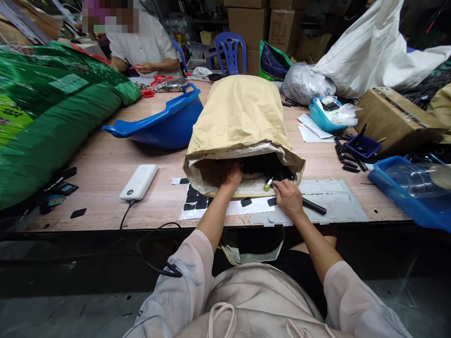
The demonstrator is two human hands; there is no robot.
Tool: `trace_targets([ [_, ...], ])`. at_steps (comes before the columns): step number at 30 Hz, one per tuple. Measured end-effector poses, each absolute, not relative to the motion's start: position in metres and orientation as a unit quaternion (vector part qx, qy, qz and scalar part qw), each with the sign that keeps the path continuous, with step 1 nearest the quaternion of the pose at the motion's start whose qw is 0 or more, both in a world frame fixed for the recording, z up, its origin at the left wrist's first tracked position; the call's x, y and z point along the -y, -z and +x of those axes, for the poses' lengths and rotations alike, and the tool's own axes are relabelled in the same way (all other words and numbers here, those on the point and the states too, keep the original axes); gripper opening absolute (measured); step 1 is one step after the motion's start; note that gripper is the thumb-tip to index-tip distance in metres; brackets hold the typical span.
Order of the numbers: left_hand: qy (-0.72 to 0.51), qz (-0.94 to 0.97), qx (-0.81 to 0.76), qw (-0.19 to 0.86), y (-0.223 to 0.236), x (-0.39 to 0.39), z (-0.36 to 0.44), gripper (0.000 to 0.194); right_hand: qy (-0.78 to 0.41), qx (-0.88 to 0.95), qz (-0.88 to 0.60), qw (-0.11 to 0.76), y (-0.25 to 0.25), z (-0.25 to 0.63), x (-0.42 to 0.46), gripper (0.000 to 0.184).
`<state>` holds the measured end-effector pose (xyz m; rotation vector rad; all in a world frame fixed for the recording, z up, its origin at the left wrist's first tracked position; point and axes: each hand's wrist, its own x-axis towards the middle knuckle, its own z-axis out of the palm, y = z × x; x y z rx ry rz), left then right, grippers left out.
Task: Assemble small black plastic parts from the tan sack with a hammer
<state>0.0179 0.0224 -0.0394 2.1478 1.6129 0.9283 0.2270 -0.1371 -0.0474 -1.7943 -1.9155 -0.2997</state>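
Note:
A large tan sack [243,108] lies on the table, its mouth facing me, with dark black items [264,165] inside. My left hand [232,172] reaches into the sack's mouth; its fingers are hidden in there. At the mouth's lower right edge, my right hand [289,198] is closed around a black rod [315,206]. A small metal and yellow-green piece [268,183] shows by the fingertips, in line with the rod. Below the sack lies a white sheet with black rounded stickers [200,202], partly covered by it.
A blue basin [169,119] and a white power bank [139,182] with a cable are to the left. Green bags [52,122] fill the far left. On the right are a blue tray [405,188] and a cardboard box [398,117]. A co-worker [148,42] sits across the table.

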Motion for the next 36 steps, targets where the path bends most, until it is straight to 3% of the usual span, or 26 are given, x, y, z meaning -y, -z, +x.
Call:
trace_targets([
  [8, -0.308, 0.679, -0.645, 0.167, 0.015, 0.0, -0.019, 0.02, 0.104, 0.7, -0.663, 0.243, 0.047, 0.225, 0.138, 0.026],
  [12, -0.318, 0.734, -0.549, 0.241, 0.009, 0.026, -0.035, 0.023, 0.101, 0.701, -0.664, 0.241, 0.047, 0.225, 0.138, 0.026],
  [16, -0.242, 0.816, -0.45, 0.27, 0.015, 0.045, -0.037, 0.017, 0.101, 0.702, -0.662, 0.243, 0.047, 0.226, 0.138, 0.026],
  [21, -0.233, 0.817, -0.433, 0.301, 0.021, 0.046, -0.024, 0.029, 0.105, 0.702, -0.66, 0.246, 0.048, 0.227, 0.138, 0.026],
  [26, -0.244, 0.798, -0.432, 0.342, 0.031, 0.041, -0.004, 0.017, 0.129, 0.704, -0.659, 0.231, 0.05, 0.229, 0.136, 0.029],
  [31, -0.269, 0.785, -0.443, 0.341, 0.038, 0.042, 0.002, 0.022, 0.13, 0.713, -0.654, 0.217, 0.045, 0.23, 0.135, 0.03],
  [36, -0.283, 0.772, -0.44, 0.362, 0.038, 0.044, 0.0, 0.021, 0.112, 0.684, -0.662, 0.285, 0.022, 0.219, 0.139, 0.036],
])
